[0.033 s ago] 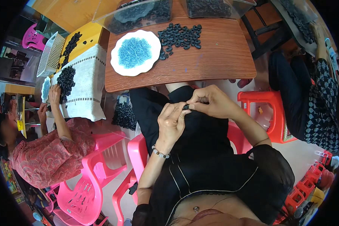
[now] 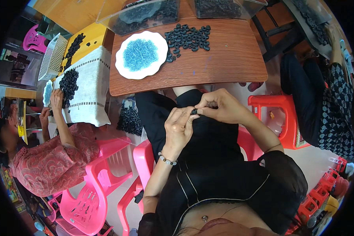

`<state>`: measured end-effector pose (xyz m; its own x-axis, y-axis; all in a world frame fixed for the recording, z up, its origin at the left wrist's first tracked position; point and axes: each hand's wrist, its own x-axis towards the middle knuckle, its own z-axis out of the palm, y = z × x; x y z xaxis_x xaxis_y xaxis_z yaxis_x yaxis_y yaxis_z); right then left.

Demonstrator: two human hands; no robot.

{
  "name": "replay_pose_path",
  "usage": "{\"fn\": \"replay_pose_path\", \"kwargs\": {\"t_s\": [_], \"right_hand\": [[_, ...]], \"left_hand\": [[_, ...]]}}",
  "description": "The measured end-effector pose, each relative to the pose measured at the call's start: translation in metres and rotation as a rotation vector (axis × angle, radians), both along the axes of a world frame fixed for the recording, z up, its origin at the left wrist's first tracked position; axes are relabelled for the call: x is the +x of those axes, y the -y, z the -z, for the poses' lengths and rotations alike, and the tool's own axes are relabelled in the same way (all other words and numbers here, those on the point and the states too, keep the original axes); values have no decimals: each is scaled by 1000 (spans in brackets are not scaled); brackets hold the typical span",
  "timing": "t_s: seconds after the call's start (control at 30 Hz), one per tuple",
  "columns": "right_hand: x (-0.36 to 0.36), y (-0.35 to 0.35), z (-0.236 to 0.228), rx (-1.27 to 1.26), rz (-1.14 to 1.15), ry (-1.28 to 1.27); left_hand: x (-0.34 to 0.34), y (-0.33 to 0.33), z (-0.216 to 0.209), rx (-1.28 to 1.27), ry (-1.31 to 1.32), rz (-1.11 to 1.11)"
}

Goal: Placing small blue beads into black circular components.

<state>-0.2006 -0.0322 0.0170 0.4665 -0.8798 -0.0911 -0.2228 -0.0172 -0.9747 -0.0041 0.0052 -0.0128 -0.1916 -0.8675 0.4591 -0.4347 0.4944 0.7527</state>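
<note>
Above my lap, my left hand (image 2: 179, 128) pinches a small black round part (image 2: 194, 111) between thumb and fingers. My right hand (image 2: 224, 107) meets it from the other side, its thumb and forefinger pressed together right at the part. Whatever those right fingertips grip, if anything, is too small to make out. Beyond my hands, a white scalloped plate (image 2: 119, 63) holds a heap of tiny clear-blue pieces (image 2: 141, 55). Beside the plate, many similar black round parts (image 2: 188, 37) lie loose on the brown wooden table (image 2: 232, 59).
Clear bins (image 2: 145, 19) of black parts stand along the table's far edge. At left, a co-worker's hand (image 2: 57, 98) is beside black parts on a white cloth (image 2: 92, 78). More black parts fill a container (image 2: 129, 120) low at left. A red stool (image 2: 269, 100) stands at right.
</note>
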Motion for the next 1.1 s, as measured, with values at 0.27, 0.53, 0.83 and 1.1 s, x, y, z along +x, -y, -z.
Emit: {"fn": "replay_pose_path", "kwargs": {"t_s": [0.27,0.53,0.83,1.1], "right_hand": [[7,-4,-12,-153,2,-117],[5,-1,-2,-201,-11,-196],[-13,27,12,346,-187,297],[-13,25,20,436,-199,432]], "left_hand": [[4,0,-1,-5,7,29],[3,0,3,-31,65,18],[0,4,-14,49,2,6],[-2,4,-24,112,-82,-35]]}}
